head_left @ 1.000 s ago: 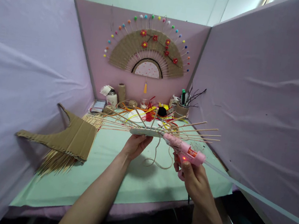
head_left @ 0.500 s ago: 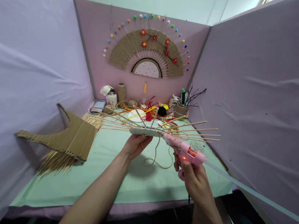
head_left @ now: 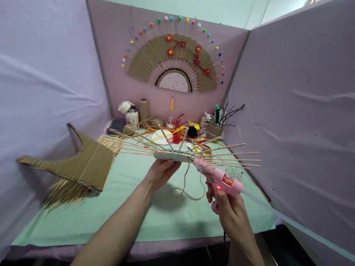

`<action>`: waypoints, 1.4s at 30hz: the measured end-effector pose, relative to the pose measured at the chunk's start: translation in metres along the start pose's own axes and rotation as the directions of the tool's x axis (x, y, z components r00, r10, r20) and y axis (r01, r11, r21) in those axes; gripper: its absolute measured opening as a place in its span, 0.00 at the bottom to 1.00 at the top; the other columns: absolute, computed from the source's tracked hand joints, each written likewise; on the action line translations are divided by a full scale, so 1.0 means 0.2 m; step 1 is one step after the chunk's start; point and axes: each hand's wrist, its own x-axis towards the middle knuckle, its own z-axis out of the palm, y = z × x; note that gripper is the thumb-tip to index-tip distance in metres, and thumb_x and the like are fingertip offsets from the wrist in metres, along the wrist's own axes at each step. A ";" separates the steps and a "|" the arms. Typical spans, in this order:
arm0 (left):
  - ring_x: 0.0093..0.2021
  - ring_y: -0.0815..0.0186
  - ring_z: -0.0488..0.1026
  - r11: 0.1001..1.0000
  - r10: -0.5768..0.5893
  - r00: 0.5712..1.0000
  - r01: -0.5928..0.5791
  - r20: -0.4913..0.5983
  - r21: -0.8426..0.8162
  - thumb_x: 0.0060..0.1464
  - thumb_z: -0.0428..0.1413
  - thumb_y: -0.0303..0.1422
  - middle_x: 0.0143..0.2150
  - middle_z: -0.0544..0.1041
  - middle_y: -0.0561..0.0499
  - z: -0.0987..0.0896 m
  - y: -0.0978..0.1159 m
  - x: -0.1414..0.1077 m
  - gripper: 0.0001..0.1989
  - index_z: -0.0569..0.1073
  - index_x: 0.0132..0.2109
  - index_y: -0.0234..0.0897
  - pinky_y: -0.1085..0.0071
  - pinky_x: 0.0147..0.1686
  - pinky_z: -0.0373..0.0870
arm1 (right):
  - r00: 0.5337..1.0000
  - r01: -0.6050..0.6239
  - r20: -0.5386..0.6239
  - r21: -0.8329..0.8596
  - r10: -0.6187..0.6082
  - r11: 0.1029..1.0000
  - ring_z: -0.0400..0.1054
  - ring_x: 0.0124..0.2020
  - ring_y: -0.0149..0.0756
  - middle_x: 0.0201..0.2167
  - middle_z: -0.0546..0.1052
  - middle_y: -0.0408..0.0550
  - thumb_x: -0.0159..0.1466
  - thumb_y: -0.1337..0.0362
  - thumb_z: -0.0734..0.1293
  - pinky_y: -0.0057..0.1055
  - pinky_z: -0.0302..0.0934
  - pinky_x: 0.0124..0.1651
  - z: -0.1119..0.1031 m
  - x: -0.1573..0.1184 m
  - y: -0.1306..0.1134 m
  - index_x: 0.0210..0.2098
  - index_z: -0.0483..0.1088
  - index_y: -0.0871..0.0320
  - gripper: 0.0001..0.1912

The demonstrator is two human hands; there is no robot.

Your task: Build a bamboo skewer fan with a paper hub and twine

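Note:
My left hand (head_left: 161,174) is closed on a pale, flat-edged base (head_left: 174,156) from below, holding it above the table. Several thin wooden sticks (head_left: 234,146) fan outward from this base. My right hand (head_left: 231,209) grips a pink glue gun (head_left: 217,177) whose small light glows orange. Its nozzle meets the right end of the base; any glue there is too small to make out. A long, pale glue stick (head_left: 296,229) trails from the back of the gun. Beneath the base, a piece of twine (head_left: 185,192) hangs down and loops on the table.
A cut cardboard piece (head_left: 78,158) lies at the left on a bundle of sticks (head_left: 68,194). At the back stand a white jar (head_left: 132,116), a cardboard tube (head_left: 143,110) and a pot with twigs (head_left: 214,131). A decorated fan (head_left: 144,60) hangs on the pink panel.
Both hands, the stick fan and the glue gun hold practically the same position. The view has shifted very slightly.

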 end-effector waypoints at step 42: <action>0.39 0.65 0.79 1.000 -0.002 1.000 0.002 -0.022 0.002 0.37 0.72 0.26 0.37 0.82 0.50 0.00 0.00 0.01 0.18 0.78 0.38 0.34 0.63 0.55 0.72 | 0.996 -0.058 -0.072 -0.028 0.056 0.998 0.61 0.23 0.31 0.25 0.70 0.46 0.62 0.39 0.61 0.28 0.58 0.23 -0.03 0.01 0.02 0.34 0.70 0.59 0.28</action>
